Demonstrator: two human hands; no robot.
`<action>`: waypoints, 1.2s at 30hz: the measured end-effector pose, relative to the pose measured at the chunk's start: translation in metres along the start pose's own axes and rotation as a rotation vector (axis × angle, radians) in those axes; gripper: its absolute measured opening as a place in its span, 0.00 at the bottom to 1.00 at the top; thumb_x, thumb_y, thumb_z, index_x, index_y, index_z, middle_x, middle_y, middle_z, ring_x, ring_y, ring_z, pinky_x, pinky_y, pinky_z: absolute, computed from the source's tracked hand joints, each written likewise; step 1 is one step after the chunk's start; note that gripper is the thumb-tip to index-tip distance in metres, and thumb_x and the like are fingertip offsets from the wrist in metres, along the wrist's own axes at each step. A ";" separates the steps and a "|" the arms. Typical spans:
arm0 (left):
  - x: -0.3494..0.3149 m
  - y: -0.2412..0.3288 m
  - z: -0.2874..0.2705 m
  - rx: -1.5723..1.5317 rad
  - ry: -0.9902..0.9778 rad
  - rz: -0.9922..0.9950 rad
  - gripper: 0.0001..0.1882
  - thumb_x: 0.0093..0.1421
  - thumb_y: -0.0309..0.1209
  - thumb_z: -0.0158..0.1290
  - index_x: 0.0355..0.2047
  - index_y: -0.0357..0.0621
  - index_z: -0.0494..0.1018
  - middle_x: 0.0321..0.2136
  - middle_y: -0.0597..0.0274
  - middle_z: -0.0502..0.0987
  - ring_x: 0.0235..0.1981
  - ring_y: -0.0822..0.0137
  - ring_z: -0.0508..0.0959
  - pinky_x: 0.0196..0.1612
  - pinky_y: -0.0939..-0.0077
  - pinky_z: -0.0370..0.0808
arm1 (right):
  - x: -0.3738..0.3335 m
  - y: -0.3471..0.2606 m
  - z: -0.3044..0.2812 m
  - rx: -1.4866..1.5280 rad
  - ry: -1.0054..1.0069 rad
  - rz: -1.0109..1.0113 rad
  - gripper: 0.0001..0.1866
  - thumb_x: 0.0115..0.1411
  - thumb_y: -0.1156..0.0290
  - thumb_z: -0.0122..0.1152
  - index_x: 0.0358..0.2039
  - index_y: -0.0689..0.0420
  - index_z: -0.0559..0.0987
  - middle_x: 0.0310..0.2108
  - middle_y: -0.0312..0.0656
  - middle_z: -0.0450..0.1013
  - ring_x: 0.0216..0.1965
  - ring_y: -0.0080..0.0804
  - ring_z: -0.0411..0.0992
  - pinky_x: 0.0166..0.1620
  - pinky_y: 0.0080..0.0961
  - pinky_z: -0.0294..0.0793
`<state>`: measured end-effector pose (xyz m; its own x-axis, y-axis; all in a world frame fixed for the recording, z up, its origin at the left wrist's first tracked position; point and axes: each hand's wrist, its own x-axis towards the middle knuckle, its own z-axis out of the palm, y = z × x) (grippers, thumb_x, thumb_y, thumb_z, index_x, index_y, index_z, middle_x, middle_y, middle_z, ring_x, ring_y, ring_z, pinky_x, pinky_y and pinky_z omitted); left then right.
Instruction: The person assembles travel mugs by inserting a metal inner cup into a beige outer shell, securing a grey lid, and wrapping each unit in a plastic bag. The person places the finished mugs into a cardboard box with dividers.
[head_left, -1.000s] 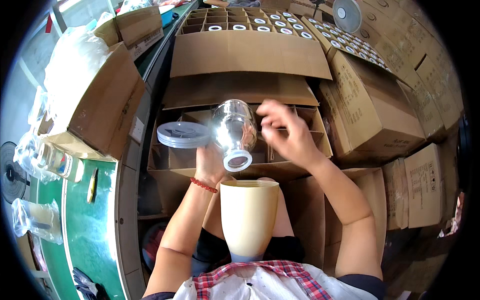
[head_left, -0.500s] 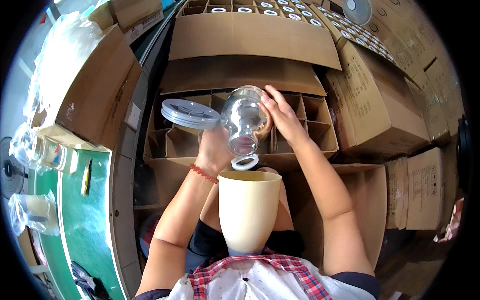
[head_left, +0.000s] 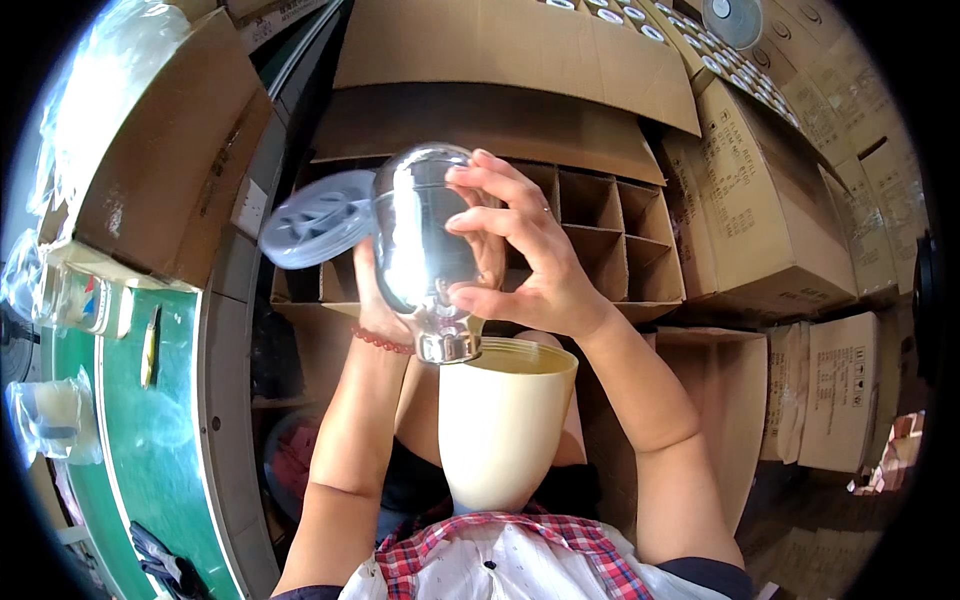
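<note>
A silvery glass flask liner [head_left: 415,235] is held tilted, narrow neck down, over the far left rim of a cream flask body [head_left: 505,430] between my knees. My right hand [head_left: 530,235] wraps the liner's right side with spread fingers. My left hand [head_left: 378,300] is on the liner's other side, its fingers mostly hidden behind it. A stack of clear plastic discs [head_left: 318,220], blurred, sticks out to the left above that hand, apparently held by it. The cream body stands upright with its wide mouth up; its inside is mostly out of sight.
Beyond my hands lies an open carton with cardboard dividers [head_left: 595,235]. Filled cartons [head_left: 770,200] are stacked at right. On the left, a green table [head_left: 160,420] carries a yellow cutter [head_left: 150,345], a glove [head_left: 165,560] and bagged containers [head_left: 55,415].
The liner has come nearer and left, and its neck is now by the cream body's rim. The discs moved left with my left hand. A white ring seen below the neck is out of sight.
</note>
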<state>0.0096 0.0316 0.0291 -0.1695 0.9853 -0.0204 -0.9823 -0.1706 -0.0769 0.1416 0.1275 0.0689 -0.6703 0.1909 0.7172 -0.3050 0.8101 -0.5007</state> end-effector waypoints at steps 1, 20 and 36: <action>0.001 0.001 0.003 0.046 -0.014 0.026 0.25 0.63 0.44 0.50 0.54 0.39 0.68 0.50 0.55 0.74 0.50 0.62 0.76 0.54 0.66 0.76 | 0.002 0.003 0.003 0.020 -0.004 0.012 0.25 0.47 0.65 0.73 0.46 0.54 0.76 0.60 0.46 0.65 0.67 0.49 0.54 0.67 0.45 0.54; -0.010 0.051 -0.047 0.319 0.044 0.087 0.36 0.59 0.51 0.53 0.61 0.41 0.61 0.59 0.51 0.66 0.59 0.57 0.68 0.61 0.60 0.67 | 0.006 0.072 0.038 0.468 0.067 -0.020 0.34 0.55 0.41 0.62 0.48 0.60 0.74 0.57 0.60 0.64 0.65 0.55 0.54 0.63 0.47 0.52; -0.054 0.106 -0.001 0.824 0.068 0.232 0.36 0.60 0.50 0.53 0.62 0.41 0.60 0.59 0.50 0.65 0.59 0.55 0.67 0.61 0.57 0.67 | -0.119 -0.036 0.021 0.845 0.320 0.407 0.15 0.52 0.59 0.71 0.24 0.50 0.73 0.32 0.34 0.74 0.44 0.41 0.72 0.62 0.52 0.52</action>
<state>-0.0854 -0.0396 0.0210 -0.3941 0.9190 -0.0083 -0.6723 -0.2821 0.6844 0.2179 0.0643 -0.0088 -0.6549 0.6082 0.4486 -0.5575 0.0119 -0.8301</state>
